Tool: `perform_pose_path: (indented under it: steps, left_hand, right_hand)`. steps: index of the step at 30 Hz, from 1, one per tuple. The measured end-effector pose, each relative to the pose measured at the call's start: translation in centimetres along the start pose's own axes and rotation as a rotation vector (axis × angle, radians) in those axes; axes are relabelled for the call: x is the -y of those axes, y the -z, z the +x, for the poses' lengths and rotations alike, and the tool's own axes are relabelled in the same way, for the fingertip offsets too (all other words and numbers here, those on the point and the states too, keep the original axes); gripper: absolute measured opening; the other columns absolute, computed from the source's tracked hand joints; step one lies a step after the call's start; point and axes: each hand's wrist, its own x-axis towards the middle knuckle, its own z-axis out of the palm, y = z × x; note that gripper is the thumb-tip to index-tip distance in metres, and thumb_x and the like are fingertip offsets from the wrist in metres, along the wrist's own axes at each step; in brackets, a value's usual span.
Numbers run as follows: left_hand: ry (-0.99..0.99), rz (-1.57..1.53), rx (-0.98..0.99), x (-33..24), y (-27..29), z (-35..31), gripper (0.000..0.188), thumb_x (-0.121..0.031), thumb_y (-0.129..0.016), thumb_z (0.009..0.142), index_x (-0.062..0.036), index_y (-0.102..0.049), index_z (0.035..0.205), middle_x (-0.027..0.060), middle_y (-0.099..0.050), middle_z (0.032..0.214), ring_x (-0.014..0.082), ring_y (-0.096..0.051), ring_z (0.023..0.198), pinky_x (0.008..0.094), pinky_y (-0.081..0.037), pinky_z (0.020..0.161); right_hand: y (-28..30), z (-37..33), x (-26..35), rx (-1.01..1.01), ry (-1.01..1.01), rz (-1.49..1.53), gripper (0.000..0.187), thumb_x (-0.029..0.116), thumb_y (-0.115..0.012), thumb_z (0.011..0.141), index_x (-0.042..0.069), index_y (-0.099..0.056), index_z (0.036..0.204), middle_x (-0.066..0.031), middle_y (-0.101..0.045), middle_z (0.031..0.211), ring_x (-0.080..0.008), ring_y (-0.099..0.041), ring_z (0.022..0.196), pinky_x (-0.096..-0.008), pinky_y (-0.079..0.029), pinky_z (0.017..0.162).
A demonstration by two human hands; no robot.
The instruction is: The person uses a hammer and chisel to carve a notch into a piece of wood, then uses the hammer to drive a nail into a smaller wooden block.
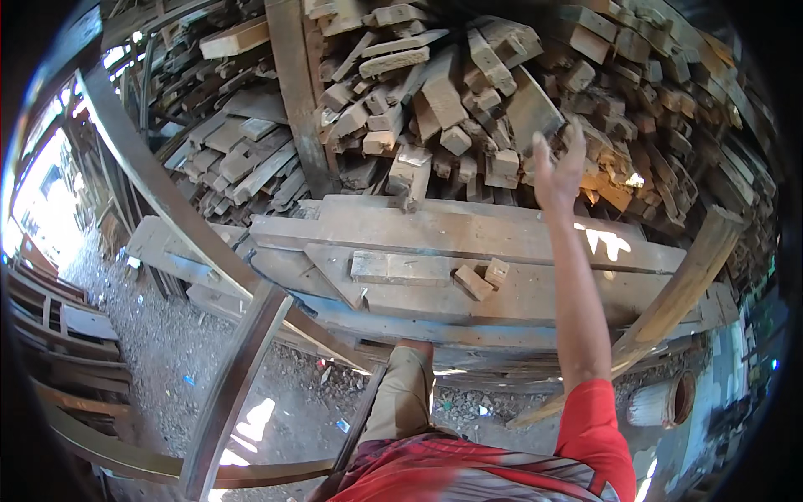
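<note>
My right hand [559, 174] reaches out over the far side of the plank bench, its fingers stretched and the thumb apart. It holds nothing. Just beyond the fingertips lies a wide piece of board [533, 107] in the stacked timber; whether I touch it, I cannot tell. Below and left of my hand, a pale rectangular wood block [400, 268] rests on the thick planks [452, 230]. Two small wood offcuts [473, 283] lie beside it. My left hand is out of view.
A large pile of timber offcuts [456, 92] fills the back, split by an upright post [297, 92]. A slanted pole [682, 280] leans at right, near a white bucket [652, 404]. A wooden frame [230, 393] stands at left over gravel ground [159, 351].
</note>
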Motion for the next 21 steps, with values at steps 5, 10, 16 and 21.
perform_pose_path:
  steps: [5, 10, 16, 21]
  left_hand:
    - [-0.346, 0.547, 0.129, 3.1, -0.3, 1.4, 0.048, -0.049, -0.052, 0.1, -0.0027, -0.063, 0.105, 0.0174, -0.067, 0.106, 0.0355, -0.065, 0.085, 0.0422, -0.053, 0.077]
    - [-0.223, 0.28, -0.246, -12.0, 1.9, -1.4, 0.037, -0.039, -0.063, 0.095, -0.0056, -0.066, 0.109, 0.0196, -0.068, 0.094, 0.0402, -0.066, 0.089, 0.0414, -0.054, 0.08]
    - [-0.6, -0.138, -0.656, -21.5, 3.7, -0.5, 0.034, -0.029, -0.056, 0.1, 0.0017, -0.065, 0.112, 0.0113, -0.072, 0.105, 0.0216, -0.067, 0.094, 0.0343, -0.054, 0.081]
    - [-1.384, -1.354, -0.177, -17.7, 10.8, 4.7, 0.037, -0.028, -0.051, 0.103, 0.0013, -0.062, 0.121, 0.0121, -0.065, 0.127, 0.024, -0.06, 0.118, 0.0367, -0.041, 0.108]
  right_hand:
    - [-2.8, 3.2, -1.0, 0.156, -0.079, -0.005, 0.054, 0.026, -0.062, 0.098, 0.0, -0.043, 0.141, -0.0282, -0.056, 0.13, -0.0407, -0.056, 0.121, -0.0452, -0.045, 0.102]
    - [-3.3, 2.9, -0.4, 0.244, -0.295, 0.045, 0.044, 0.021, -0.054, 0.099, 0.007, -0.039, 0.138, -0.0322, -0.061, 0.12, -0.0501, -0.059, 0.111, -0.0536, -0.047, 0.093]
    - [-2.6, 2.9, -1.6, 0.229, -0.199, -0.003, 0.044, 0.024, -0.055, 0.099, 0.011, -0.039, 0.138, -0.0323, -0.064, 0.113, -0.0513, -0.062, 0.104, -0.0552, -0.049, 0.086]
    - [-2.8, 2.8, -1.6, 0.196, -0.179, 0.054, 0.044, 0.024, -0.055, 0.099, 0.011, -0.04, 0.138, -0.0332, -0.064, 0.11, -0.0523, -0.062, 0.102, -0.0554, -0.049, 0.085]
